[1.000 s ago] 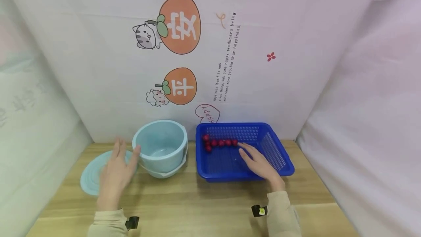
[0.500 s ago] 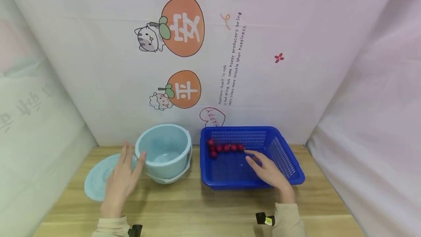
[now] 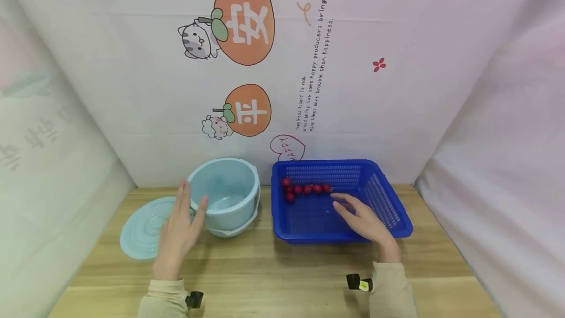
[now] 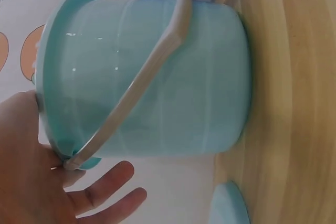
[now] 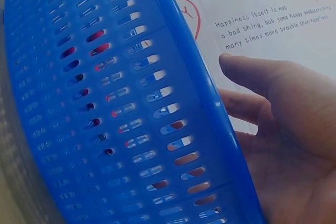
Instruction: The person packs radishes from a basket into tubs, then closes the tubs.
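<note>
A light blue bucket (image 3: 227, 220) with a pale handle (image 4: 142, 82) stands upright on the table. My left hand (image 3: 180, 232) is at its left rim, fingers mostly straight and thumb apart from them. In the left wrist view the hand overlaps the rim beside the handle's joint; firm contact cannot be told. Over the right part of a blue plastic basket (image 3: 309, 236) my right hand (image 3: 364, 220) hovers, its fingers slightly bent and holding nothing. Just left of those fingertips, several small dark red round pieces (image 3: 307, 189) lie in an L shape inside the basket.
A round light blue lid (image 3: 141, 232) lies flat on the wooden table (image 3: 265, 278), left of the bucket and partly behind my left hand. White printed cloth (image 3: 167, 112) rises directly behind the bucket and basket, and more cloth hangs on both sides.
My left hand has shifted right, closer to the bucket's rim. My right hand stays almost in the same place over the basket. The whole head view has shifted slightly.
</note>
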